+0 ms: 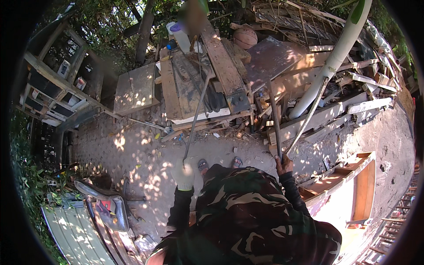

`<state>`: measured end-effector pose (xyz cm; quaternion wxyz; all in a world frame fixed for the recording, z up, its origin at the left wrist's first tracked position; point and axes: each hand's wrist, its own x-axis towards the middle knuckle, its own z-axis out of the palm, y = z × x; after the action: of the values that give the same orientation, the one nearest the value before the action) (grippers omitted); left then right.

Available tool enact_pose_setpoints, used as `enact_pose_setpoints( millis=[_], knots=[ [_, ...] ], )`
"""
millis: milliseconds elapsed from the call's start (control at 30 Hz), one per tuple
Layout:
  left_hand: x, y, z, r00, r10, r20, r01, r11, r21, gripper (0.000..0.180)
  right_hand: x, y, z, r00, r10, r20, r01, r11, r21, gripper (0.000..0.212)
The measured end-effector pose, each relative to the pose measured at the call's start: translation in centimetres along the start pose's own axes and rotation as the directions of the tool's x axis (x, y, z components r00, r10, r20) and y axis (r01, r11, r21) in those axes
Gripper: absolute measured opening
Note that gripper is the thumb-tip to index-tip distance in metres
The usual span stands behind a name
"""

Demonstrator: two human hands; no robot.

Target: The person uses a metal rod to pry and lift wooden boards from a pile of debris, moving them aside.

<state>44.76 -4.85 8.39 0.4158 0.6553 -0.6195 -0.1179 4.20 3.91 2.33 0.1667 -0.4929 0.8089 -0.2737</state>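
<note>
Left hand [183, 174], gloved, grip closed on long metal bar [196, 115]; right hand [284, 164] bare, grip closed on thin sticks [274, 120]. Bar may slip on plank pile [194, 84] and swing toward sandalled feet [219, 164].

Dirt ground [141, 150] under dappled light. A stack of weathered planks [198, 79] lies at twelve o'clock, an orange ball [245, 37] behind it. A white pipe [335, 55] leans across scrap timber [353, 88] at two o'clock. An open wooden box [353, 185] sits at four o'clock; a chair [108, 203] at eight.
</note>
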Motion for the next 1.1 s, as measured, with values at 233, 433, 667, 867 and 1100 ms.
enact_pose_setpoints(
  millis=[233,433,667,867,1100],
  knots=[
    [0.1,3.3,-6.1,0.93,-0.171,0.324,0.283,0.897,-0.34,0.025,2.7,1.2,0.5,0.992,-0.053,-0.111,0.054,0.999,0.007,0.053],
    [-0.1,1.9,-3.8,0.6,-0.236,0.764,0.76,0.466,-0.453,0.029,3.6,-2.1,1.5,0.989,0.144,-0.03,-0.12,0.908,0.402,0.043],
    [-1.8,-3.4,2.0,0.25,-0.152,0.956,0.924,0.333,-0.189,0.033,5.3,0.6,4.0,0.944,0.331,-0.006,-0.275,0.793,0.545,0.041],
    [-2.3,-3.5,3.4,0.079,-0.133,0.988,0.813,0.582,0.013,0.028,4.2,4.1,3.4,0.932,0.362,-0.03,-0.331,0.878,0.345,0.043],
    [-2.0,-3.8,4.4,0.069,-0.1,0.993,0.988,0.141,-0.055,0.03,3.6,3.7,2.3,0.922,0.385,-0.047,-0.361,0.896,0.257,0.04]
  ],
)
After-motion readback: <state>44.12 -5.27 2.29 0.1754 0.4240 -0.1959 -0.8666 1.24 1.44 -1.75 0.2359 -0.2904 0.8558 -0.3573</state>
